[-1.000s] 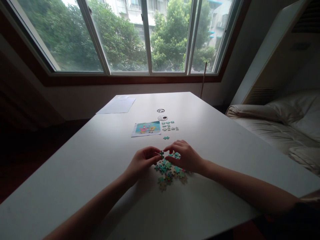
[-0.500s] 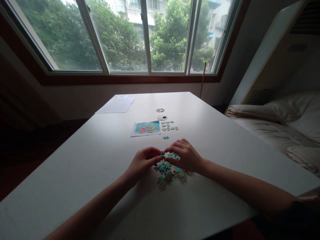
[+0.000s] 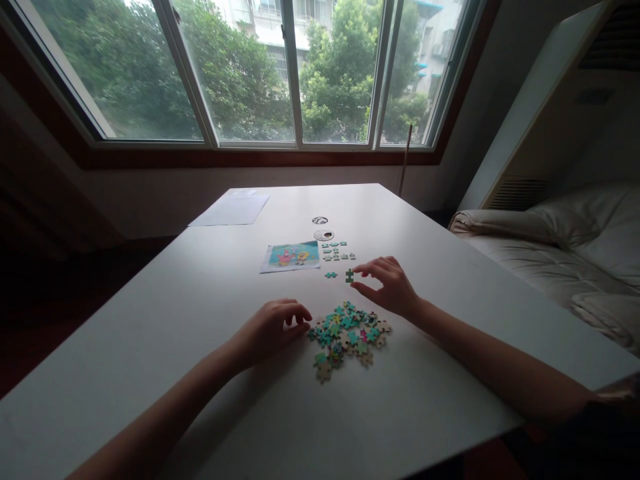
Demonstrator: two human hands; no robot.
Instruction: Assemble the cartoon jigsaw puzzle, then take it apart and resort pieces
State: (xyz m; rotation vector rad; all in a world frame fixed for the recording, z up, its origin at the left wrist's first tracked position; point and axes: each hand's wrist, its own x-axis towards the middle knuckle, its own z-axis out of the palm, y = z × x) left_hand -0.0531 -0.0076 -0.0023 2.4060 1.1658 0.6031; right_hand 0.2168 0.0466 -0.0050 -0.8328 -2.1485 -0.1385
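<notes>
Between the thumb and fingers of my right hand point(image 3: 384, 283) is a green jigsaw piece point(image 3: 349, 275), held upright above the table. My left hand point(image 3: 277, 325) is at the left edge of a heap of jigsaw pieces point(image 3: 350, 333), its fingers curled and a little apart, holding nothing that I can see. The heap mixes turquoise, green and tan pieces. A lone turquoise jigsaw piece point(image 3: 331, 275) lies just left of the held one. Beyond it, several sorted jigsaw pieces point(image 3: 336, 251) lie in short rows beside a cartoon picture sheet point(image 3: 293, 257).
All this is on a white table point(image 3: 165, 300). Two round table fittings point(image 3: 324, 235) sit past the picture, and white paper point(image 3: 231, 209) lies at the far left corner. A padded couch point(image 3: 545, 240) stands to the right, with a window point(image 3: 295, 73) behind the table.
My right hand has moved from over the heap forward and right, carrying the green jigsaw piece. My left hand has let go of that piece and drawn back left and down.
</notes>
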